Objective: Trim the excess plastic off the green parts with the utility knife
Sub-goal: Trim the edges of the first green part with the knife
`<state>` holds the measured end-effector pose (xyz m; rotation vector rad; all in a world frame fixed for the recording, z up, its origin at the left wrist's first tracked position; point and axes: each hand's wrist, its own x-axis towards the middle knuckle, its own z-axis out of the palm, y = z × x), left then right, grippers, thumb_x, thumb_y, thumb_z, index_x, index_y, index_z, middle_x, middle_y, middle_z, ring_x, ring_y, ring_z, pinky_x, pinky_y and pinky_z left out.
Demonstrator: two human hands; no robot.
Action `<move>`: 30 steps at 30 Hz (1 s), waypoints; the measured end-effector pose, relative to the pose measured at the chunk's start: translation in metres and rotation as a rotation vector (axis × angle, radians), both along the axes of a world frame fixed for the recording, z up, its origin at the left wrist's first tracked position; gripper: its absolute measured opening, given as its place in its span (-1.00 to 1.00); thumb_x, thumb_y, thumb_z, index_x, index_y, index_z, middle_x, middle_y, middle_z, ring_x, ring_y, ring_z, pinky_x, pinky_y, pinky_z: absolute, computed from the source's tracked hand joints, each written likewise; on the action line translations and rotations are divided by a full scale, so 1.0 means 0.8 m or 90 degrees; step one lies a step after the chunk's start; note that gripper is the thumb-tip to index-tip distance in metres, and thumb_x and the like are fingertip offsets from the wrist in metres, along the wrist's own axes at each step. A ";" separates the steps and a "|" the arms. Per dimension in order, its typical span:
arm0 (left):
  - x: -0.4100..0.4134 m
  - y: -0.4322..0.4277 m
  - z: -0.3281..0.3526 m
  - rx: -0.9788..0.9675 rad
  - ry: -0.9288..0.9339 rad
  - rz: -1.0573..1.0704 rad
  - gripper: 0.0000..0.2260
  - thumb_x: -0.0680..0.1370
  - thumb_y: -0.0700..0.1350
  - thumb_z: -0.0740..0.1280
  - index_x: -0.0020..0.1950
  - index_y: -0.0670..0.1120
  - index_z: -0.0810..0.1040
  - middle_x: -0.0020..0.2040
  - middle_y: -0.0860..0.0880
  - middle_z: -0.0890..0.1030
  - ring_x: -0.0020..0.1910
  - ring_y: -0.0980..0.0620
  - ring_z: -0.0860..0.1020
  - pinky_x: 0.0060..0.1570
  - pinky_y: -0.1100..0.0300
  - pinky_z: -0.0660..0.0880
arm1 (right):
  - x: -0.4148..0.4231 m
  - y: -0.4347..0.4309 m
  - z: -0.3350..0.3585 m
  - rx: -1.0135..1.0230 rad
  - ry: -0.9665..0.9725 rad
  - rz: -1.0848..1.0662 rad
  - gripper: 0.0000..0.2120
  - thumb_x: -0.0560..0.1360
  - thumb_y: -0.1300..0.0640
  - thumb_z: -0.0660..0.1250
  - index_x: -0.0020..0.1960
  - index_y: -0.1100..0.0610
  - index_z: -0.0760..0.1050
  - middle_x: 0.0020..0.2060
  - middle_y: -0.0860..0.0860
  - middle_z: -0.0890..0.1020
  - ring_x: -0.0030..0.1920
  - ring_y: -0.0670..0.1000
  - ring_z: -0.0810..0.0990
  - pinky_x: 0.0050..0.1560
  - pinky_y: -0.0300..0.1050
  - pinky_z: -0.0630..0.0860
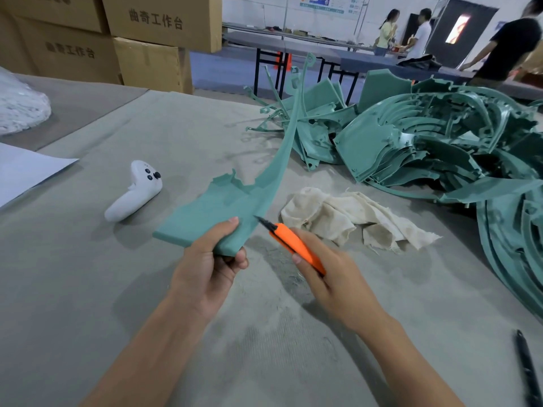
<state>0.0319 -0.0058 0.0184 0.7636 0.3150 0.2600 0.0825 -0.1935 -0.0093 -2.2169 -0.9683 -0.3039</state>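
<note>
My left hand [210, 264] grips the near end of a long curved green part [232, 201], thumb on top, holding it above the grey table. The part's thin arm sweeps up and away toward the back. My right hand [326, 271] holds an orange utility knife [296, 246]. Its dark blade tip touches the part's right edge, just beside my left thumb. A big heap of green parts [435, 148] lies at the right.
A crumpled beige rag [346, 218] lies right of the knife. A white controller [136, 190] sits to the left, near a white sheet [26, 168]. A black tool [527, 368] lies at the lower right. Cardboard boxes [117, 39] stand behind the table; people stand far back.
</note>
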 end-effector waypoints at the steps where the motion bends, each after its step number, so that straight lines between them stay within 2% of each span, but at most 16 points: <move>1: 0.000 0.000 0.000 0.004 -0.004 -0.006 -0.78 0.47 -0.27 0.35 -0.33 -0.03 0.47 -0.48 0.04 0.41 -0.63 0.11 0.37 -0.61 0.32 0.31 | 0.004 0.000 0.002 0.020 0.001 -0.004 -0.69 0.65 0.02 0.18 0.39 -0.08 0.38 -0.29 -0.21 0.48 -0.35 -0.13 0.45 -0.34 -0.23 0.37; 5: -0.001 -0.002 0.001 0.025 -0.011 -0.036 -0.87 0.34 -0.22 0.40 -0.32 -0.03 0.49 -0.46 0.04 0.43 -0.62 0.11 0.35 -0.61 0.32 0.31 | 0.022 -0.007 0.006 0.093 0.011 -0.065 -0.69 0.63 0.05 0.19 0.34 -0.22 0.32 -0.40 -0.03 0.52 -0.47 -0.01 0.44 -0.45 -0.16 0.35; 7: -0.002 -0.004 0.001 0.033 -0.008 -0.044 -0.87 0.34 -0.22 0.40 -0.28 -0.05 0.47 -0.46 0.04 0.43 -0.62 0.11 0.34 -0.62 0.32 0.31 | 0.025 -0.009 0.005 0.098 0.023 -0.100 -0.66 0.63 0.09 0.22 0.38 -0.11 0.36 -0.38 0.05 0.55 -0.46 0.01 0.46 -0.41 -0.07 0.39; 8: -0.002 -0.004 0.000 0.033 -0.007 -0.045 -0.87 0.36 -0.22 0.39 -0.27 -0.05 0.47 -0.46 0.04 0.43 -0.62 0.11 0.34 -0.61 0.32 0.31 | 0.025 -0.009 0.004 0.097 0.025 -0.107 -0.66 0.63 0.09 0.23 0.40 -0.04 0.38 -0.37 0.02 0.56 -0.45 0.00 0.46 -0.40 -0.06 0.40; 11: -0.002 -0.004 0.000 0.026 -0.006 -0.035 -0.84 0.46 -0.26 0.36 -0.26 -0.05 0.47 -0.46 0.04 0.45 -0.62 0.11 0.37 -0.61 0.31 0.32 | 0.020 -0.007 0.000 0.086 0.012 -0.063 -0.69 0.64 0.11 0.22 0.36 -0.08 0.38 -0.38 -0.16 0.51 -0.44 -0.04 0.45 -0.42 -0.23 0.36; 13: -0.002 -0.002 0.001 0.024 -0.006 -0.023 -0.82 0.50 -0.27 0.34 -0.26 -0.05 0.47 -0.46 0.04 0.45 -0.62 0.11 0.37 -0.60 0.31 0.33 | 0.015 -0.005 -0.003 0.057 0.009 -0.036 -0.68 0.65 0.08 0.21 0.40 -0.04 0.39 -0.36 -0.20 0.47 -0.42 -0.08 0.44 -0.37 -0.27 0.33; 15: -0.001 -0.002 0.002 0.022 -0.005 -0.014 -0.81 0.51 -0.27 0.34 -0.26 -0.05 0.47 -0.46 0.04 0.45 -0.62 0.11 0.38 -0.60 0.32 0.33 | 0.010 -0.005 -0.005 0.041 0.015 -0.010 -0.65 0.63 0.02 0.20 0.42 -0.06 0.37 -0.30 -0.18 0.49 -0.36 -0.12 0.46 -0.33 -0.26 0.35; 18: -0.001 -0.001 0.003 0.008 -0.003 -0.006 -0.79 0.52 -0.26 0.34 -0.29 -0.05 0.48 -0.46 0.04 0.45 -0.62 0.11 0.38 -0.60 0.32 0.34 | 0.004 -0.007 -0.005 0.023 0.038 0.036 -0.64 0.63 -0.02 0.21 0.42 -0.15 0.35 -0.24 -0.12 0.53 -0.30 -0.04 0.50 -0.29 -0.18 0.43; 21: -0.001 -0.002 0.004 0.010 -0.013 -0.011 -0.80 0.52 -0.26 0.34 -0.28 -0.04 0.47 -0.47 0.04 0.45 -0.62 0.11 0.38 -0.60 0.32 0.34 | 0.008 -0.006 -0.001 0.053 0.025 0.034 -0.68 0.63 0.02 0.21 0.37 -0.18 0.38 -0.30 -0.06 0.53 -0.35 -0.02 0.49 -0.34 -0.20 0.42; 24: -0.001 -0.003 0.002 0.023 -0.018 -0.020 -0.81 0.51 -0.25 0.34 -0.26 -0.04 0.46 -0.47 0.06 0.45 -0.62 0.11 0.38 -0.60 0.31 0.33 | 0.019 -0.005 0.004 0.105 0.015 -0.008 -0.68 0.63 0.08 0.21 0.31 -0.25 0.34 -0.37 -0.04 0.54 -0.45 -0.01 0.47 -0.44 -0.17 0.38; 27: -0.001 -0.003 0.002 0.029 -0.016 -0.030 -0.83 0.49 -0.25 0.35 -0.24 -0.04 0.46 -0.46 0.07 0.46 -0.61 0.12 0.38 -0.60 0.30 0.33 | 0.024 -0.006 0.002 0.113 0.007 -0.039 -0.71 0.64 0.11 0.22 0.30 -0.17 0.37 -0.34 -0.08 0.54 -0.43 -0.03 0.48 -0.43 -0.19 0.38; 30: -0.002 -0.003 0.002 0.044 -0.017 -0.039 -0.88 0.39 -0.21 0.39 -0.23 -0.05 0.47 -0.44 0.06 0.47 -0.62 0.12 0.36 -0.61 0.30 0.33 | 0.025 -0.007 0.000 0.111 0.004 -0.072 -0.71 0.64 0.09 0.21 0.35 -0.09 0.38 -0.34 -0.03 0.56 -0.42 -0.02 0.50 -0.39 -0.10 0.42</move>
